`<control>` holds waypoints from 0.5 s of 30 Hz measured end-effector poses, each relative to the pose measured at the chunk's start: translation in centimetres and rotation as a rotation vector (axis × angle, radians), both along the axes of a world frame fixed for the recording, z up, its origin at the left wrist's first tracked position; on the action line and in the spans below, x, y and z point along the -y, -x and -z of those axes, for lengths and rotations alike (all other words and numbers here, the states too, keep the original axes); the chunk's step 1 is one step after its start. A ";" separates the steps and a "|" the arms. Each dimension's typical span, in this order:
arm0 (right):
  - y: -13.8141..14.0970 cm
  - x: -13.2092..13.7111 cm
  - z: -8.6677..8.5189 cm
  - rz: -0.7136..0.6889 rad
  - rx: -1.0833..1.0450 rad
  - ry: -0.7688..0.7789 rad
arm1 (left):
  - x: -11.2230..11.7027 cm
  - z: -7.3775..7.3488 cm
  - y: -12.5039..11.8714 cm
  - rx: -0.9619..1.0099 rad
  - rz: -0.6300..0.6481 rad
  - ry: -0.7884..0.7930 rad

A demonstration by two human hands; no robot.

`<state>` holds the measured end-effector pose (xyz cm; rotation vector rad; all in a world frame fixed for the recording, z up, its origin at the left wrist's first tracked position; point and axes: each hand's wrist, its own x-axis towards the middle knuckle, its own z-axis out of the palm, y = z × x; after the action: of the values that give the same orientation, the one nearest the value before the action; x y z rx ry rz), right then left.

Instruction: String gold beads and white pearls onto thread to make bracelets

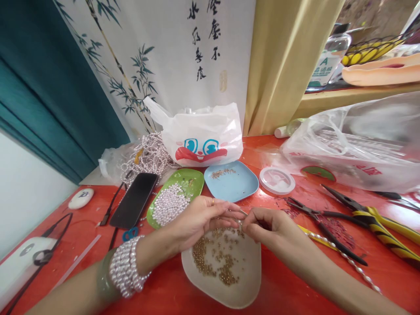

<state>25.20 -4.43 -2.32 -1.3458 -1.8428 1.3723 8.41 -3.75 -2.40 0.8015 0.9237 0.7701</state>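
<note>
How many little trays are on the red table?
3: a green tray of pearls behind the left hand, a blue tray beside it, and a beige tray of gold beads under both hands.

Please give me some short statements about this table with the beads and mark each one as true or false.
1. Both hands meet above the beige dish of small gold beads. True.
2. The green dish holds red beads. False: it holds pale pearl beads.
3. The left hand wears a ring. True.
4. The black phone lies on the blue dish. False: it lies on the red table, left of the green dish.
5. The right hand holds the yellow-handled pliers. False: the pliers lie on the table to its right.
</note>
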 end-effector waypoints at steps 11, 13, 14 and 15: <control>0.4 0.6 0.4 0.065 0.081 -0.095 | 0.1 -0.1 -0.2 0.007 -0.035 -0.001; 0.5 0.7 0.4 0.097 0.104 -0.111 | 0.2 -0.1 -0.2 0.014 -0.052 0.003; 0.5 0.8 0.4 0.109 0.115 -0.120 | 0.2 -0.2 -0.3 0.017 -0.058 0.005; 0.5 0.8 0.3 0.120 0.124 -0.128 | 0.2 -0.2 -0.3 0.019 -0.061 0.008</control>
<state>24.71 -5.25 -2.66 -1.4774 -1.8618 1.1146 8.68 -3.96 -2.21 0.7608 0.9373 0.8251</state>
